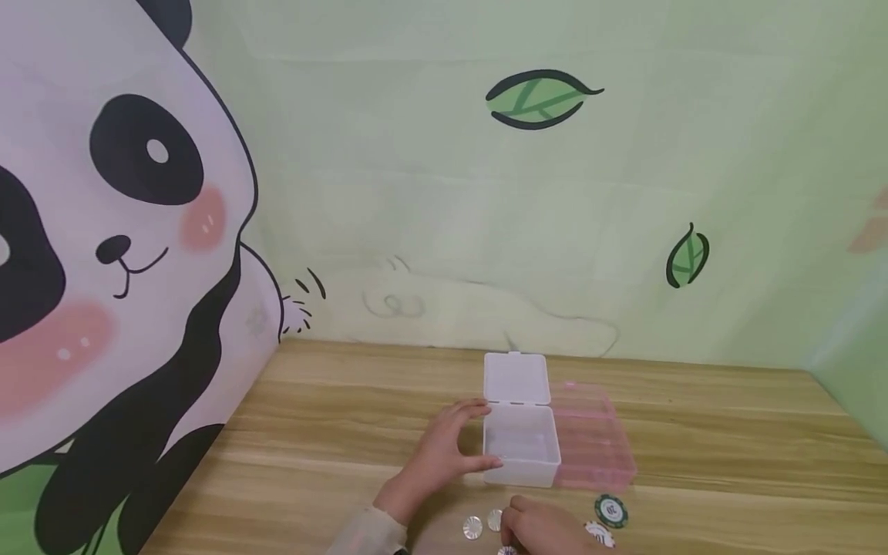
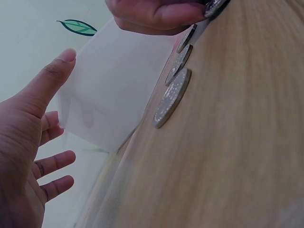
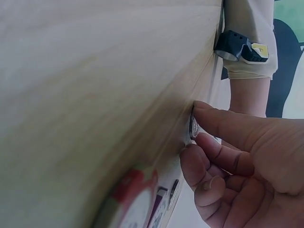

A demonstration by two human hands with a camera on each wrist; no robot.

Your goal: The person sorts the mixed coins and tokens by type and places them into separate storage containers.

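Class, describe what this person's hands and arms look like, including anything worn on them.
The left hand and right hand are bare and ungloved. The left sleeve is cream, and over it sits a dark, boxy device with a yellow patch. No right sleeve shows.

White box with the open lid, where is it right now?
In the head view, the white box sits on the wooden table, low and right of centre, between the left hand and the see-through pink box.
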